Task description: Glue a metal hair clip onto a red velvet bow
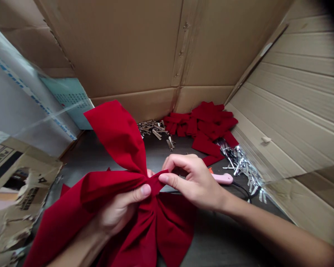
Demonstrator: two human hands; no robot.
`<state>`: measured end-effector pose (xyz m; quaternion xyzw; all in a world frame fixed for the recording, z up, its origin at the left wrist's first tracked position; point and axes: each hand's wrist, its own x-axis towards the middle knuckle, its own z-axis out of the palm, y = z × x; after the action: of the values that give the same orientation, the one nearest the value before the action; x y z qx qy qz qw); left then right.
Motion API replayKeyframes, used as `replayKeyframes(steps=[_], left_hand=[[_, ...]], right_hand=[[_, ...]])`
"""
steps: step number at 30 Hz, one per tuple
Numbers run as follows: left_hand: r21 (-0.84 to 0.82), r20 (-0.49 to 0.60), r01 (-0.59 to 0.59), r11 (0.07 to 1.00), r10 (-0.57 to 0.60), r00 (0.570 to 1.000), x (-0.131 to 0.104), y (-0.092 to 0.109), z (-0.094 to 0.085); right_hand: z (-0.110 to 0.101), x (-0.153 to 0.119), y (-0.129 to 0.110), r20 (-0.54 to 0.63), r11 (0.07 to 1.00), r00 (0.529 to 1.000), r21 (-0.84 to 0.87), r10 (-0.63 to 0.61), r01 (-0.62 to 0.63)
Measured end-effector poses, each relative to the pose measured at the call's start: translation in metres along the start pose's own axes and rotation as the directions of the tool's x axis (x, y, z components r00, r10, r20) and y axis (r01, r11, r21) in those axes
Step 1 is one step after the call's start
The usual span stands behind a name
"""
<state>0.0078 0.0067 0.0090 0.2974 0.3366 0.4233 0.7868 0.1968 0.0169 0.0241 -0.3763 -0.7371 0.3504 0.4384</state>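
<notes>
Red fabric bow (114, 137) gathered at its middle between both hands, left hand (119, 209) closed around the gathers with thumb on top, right hand (195, 180) pinching a short red strip (158, 182) at the centre, loops spreading above, left and below, over a dark worktop (211, 233)

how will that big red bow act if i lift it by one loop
The red bow would probably flop, since its fabric folds softly and drapes. It may lose its gathers, as the left hand pinches them at the middle. Rolling seems unlikely given its broad, loose shape.
</notes>
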Motion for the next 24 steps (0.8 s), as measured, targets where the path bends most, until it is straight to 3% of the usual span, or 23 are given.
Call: replayKeyframes(steps=[10, 14, 18, 24], left_hand=[[0.033, -0.087, -0.001, 0.999, 0.004, 0.996, -0.004, -0.001, 0.002], [0.062, -0.062, -0.002, 0.998, 0.006, 0.998, -0.003, -0.003, -0.001], [0.108, -0.022, -0.078, 0.991, 0.081, 0.997, -0.002, -0.002, -0.001], [0.220, 0.040, -0.090, 0.971, 0.083, 0.996, 0.001, 0.004, -0.001]], right_hand=[[0.005, -0.002, -0.004, -0.060, 0.999, 0.998, 0.033, 0.037, -0.035], [0.006, -0.002, -0.005, -0.063, 0.998, 0.996, 0.042, 0.059, -0.056], [0.004, 0.001, 0.000, -0.062, 0.994, 0.994, 0.054, 0.095, -0.092], [-0.004, 0.007, 0.009, 0.059, 0.982, 0.991, 0.142, 0.119, -0.127]])
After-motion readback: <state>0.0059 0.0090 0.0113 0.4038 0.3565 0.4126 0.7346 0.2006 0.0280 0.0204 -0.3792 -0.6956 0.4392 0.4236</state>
